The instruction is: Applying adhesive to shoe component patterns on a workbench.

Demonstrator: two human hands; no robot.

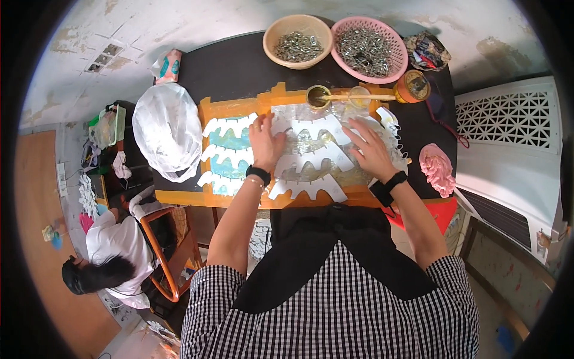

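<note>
White scalloped cut-out pieces lie in two columns on a taped work sheet (236, 200). Over the gap between the columns is my left hand (266, 143), its fingers pointing away from me and its thumb apart. It is beside the upper white piece (323, 125) of the right column. My right hand (371, 149) is at that piece's right end, fingers stretched out and spread. I cannot tell whether either hand presses on the piece. Closer to me are a middle white piece (314, 160) and a lower white piece (308, 188). The left column sits on bluish patches (230, 140).
A beige bowl (277, 52) and a pink basket (399, 54) hold metal pieces at the back. A stick (359, 97) lies across a small jar (317, 99) near a yellow tin (412, 87). Plastic bag (166, 131) left, pink cloth (437, 170) right. Another person (119, 257) sits at far left.
</note>
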